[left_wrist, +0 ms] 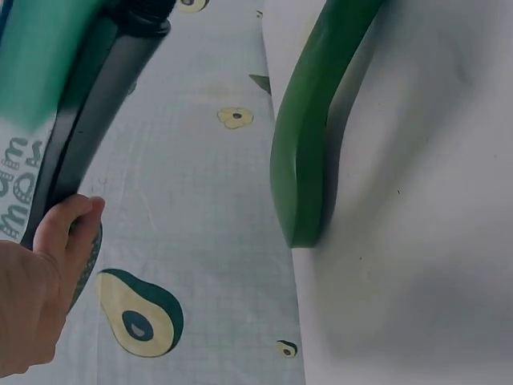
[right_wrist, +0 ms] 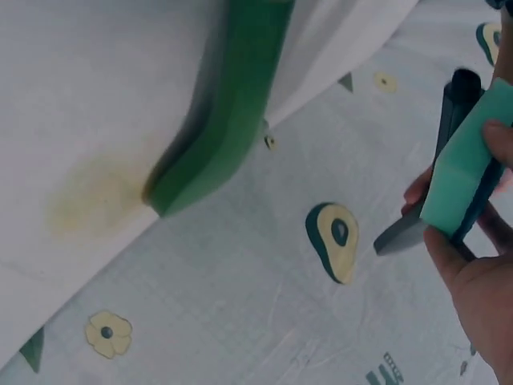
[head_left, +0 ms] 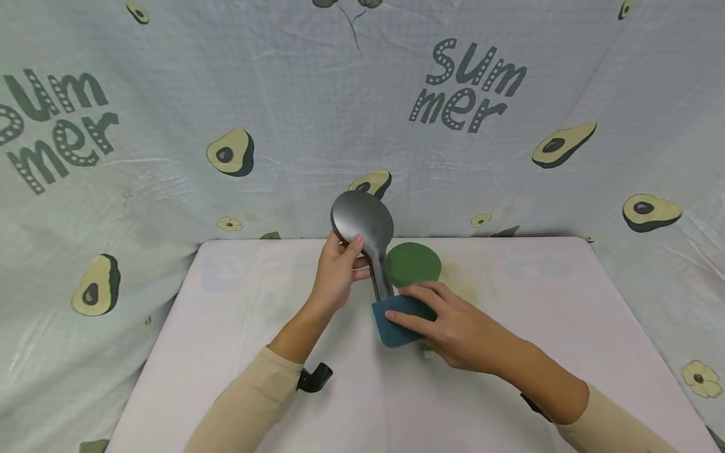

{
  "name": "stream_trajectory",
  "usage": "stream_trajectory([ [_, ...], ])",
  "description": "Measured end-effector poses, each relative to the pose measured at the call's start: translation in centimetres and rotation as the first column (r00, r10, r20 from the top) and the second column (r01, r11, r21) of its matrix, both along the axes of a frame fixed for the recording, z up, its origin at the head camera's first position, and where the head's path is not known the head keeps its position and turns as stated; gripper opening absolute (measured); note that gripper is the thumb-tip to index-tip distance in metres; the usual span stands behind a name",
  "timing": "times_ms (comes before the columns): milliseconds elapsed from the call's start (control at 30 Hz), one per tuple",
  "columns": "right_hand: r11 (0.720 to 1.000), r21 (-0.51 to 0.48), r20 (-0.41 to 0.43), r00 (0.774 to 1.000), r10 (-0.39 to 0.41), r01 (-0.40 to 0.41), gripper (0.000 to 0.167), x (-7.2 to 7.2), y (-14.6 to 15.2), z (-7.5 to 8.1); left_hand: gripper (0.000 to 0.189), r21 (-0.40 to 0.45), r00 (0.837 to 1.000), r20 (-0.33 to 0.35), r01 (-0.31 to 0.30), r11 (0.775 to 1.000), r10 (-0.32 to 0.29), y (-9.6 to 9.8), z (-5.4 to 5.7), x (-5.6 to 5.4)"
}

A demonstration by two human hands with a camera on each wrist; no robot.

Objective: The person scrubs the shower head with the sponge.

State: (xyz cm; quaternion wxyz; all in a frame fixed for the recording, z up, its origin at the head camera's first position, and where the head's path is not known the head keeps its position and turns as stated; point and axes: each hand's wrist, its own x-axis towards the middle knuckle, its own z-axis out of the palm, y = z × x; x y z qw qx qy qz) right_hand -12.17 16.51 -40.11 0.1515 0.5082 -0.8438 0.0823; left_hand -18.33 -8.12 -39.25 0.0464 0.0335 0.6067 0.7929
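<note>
In the head view, my left hand [head_left: 335, 274] grips a dark grey hand shower head [head_left: 362, 217] by its neck, thumb on the rounded back. The shower head is held up off the table, its handle pointing down toward my right hand [head_left: 461, 327]. That hand pinches a blue and teal sponge [head_left: 399, 327] over the lower end of the handle. The teal side of the sponge [right_wrist: 458, 176] shows in the right wrist view, close against the handle. A green object [head_left: 413, 263] shaped like a second shower head lies on the table behind, its handle mostly hidden by the sponge and hand.
A white-covered table [head_left: 510, 396] spreads under both hands, with a yellowish stain [head_left: 461, 284] beside the green object. Behind it hangs a pale cloth [head_left: 317, 126] printed with avocados and lettering. A black piece [head_left: 314, 377] shows at the left forearm.
</note>
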Motion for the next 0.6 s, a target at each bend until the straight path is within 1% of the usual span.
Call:
stream_trajectory([
  [100, 0.998, -0.031, -0.030, 0.998, -0.055, 0.055, 0.081, -1.4, -0.2, 0.8, 0.045, -0.023, 1.000, -0.008, -0.004, 1.000, 0.004, 0.4, 0.1, 0.3],
  [200, 0.993, -0.059, -0.058, 0.993, -0.105, 0.102, 0.078, -2.8, -0.5, 1.7, 0.045, -0.045, 1.000, -0.029, 0.009, 0.999, -0.010, 0.7, -0.1, 0.5],
  [267, 0.991, -0.060, -0.083, 0.988, -0.128, 0.123, 0.075, -3.4, -0.7, 2.2, 0.044, -0.055, 0.999, -0.044, 0.017, 0.998, -0.020, 0.8, -0.2, 0.7],
  [333, 0.990, -0.044, -0.120, 0.983, -0.141, 0.136, 0.073, -3.8, -1.0, 2.7, 0.043, -0.063, 0.998, -0.063, 0.022, 0.998, -0.026, 0.8, -0.3, 0.9],
  [433, 0.990, 0.013, -0.176, 0.975, -0.138, 0.142, 0.071, -3.7, -1.5, 3.3, 0.042, -0.083, 0.995, -0.091, 0.022, 0.996, -0.029, 0.8, -0.3, 1.0],
  [600, 0.980, 0.156, -0.246, 0.966, -0.082, 0.123, 0.070, -2.3, -2.3, 3.7, 0.043, -0.179, 0.988, -0.155, -0.010, 0.984, -0.018, 0.8, -0.3, 0.9],
])
